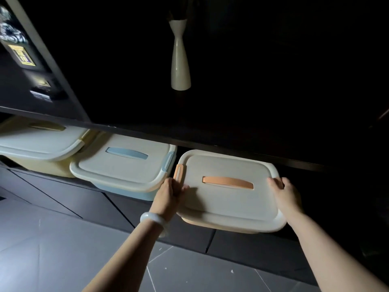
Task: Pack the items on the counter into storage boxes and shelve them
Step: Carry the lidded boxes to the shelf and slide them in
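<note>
A lidded storage box with an orange handle and orange clips (227, 199) sits partly inside a low dark shelf opening, its front sticking out. My left hand (168, 193) grips its left rim beside the orange clip. My right hand (282, 191) grips its right rim, fingers curled over the lid edge. To the left, a box with a blue handle (124, 163) and a yellowish box (40, 144) stand in the same shelf row, lids on.
A dark shelf board (210, 144) runs just above the boxes. A white slim vase (180, 60) stands on the shelf above. Dark cabinet fronts (84, 199) lie below, and grey floor tiles (63, 260) in front. The right side is too dark to make out.
</note>
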The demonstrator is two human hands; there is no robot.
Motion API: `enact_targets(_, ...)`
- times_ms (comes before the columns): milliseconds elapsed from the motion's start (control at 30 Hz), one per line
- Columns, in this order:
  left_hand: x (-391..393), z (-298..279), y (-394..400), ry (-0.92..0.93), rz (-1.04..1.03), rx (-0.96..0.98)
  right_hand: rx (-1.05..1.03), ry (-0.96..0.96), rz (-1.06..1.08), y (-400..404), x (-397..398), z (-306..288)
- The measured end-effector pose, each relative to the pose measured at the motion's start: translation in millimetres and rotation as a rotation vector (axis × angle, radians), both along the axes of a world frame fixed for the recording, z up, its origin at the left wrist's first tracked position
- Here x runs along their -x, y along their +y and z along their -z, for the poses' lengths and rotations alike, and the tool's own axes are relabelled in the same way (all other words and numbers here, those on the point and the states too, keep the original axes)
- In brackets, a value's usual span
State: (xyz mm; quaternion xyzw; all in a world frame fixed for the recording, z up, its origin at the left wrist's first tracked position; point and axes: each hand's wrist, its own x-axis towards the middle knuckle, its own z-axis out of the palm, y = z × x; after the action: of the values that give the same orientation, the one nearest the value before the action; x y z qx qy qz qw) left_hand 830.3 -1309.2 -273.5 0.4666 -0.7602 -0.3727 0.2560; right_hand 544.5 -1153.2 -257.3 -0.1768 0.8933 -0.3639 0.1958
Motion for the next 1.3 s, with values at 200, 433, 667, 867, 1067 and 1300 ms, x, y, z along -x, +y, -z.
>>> enact_targets(200, -39.5, 12.5, 55.6, 0.194, 0.244, -0.205, -0.039, 0.038, 0.0, -2.1, -4.2, -2.9)
enact_targets(433, -21.5, 15.3, 62.6, 0.229, 0.063, -0.189, -0.077, 0.065, -0.027, -10.8, -14.6, -8.9)
enact_targets(667, -21.8, 12.9, 66.3, 0.267, 0.033, -0.115, -0.147, 0.148, -0.001, 9.3, -39.4, -0.1)
enact_targets(867, -16.9, 6.0, 63.6, 0.253, 0.083, -0.092, -0.108, 0.178, 0.078, 10.0, -49.6, 6.9)
enact_targets(1067, -15.9, 3.1, 48.0, 0.202, 0.126, -0.085, -0.112, 0.193, 0.086, -2.0, -44.6, 4.8)
enact_targets(1300, -13.8, 4.5, 38.0, 0.162, 0.13, -0.107, -0.13, 0.196, 0.081, -8.0, -39.4, 5.0)
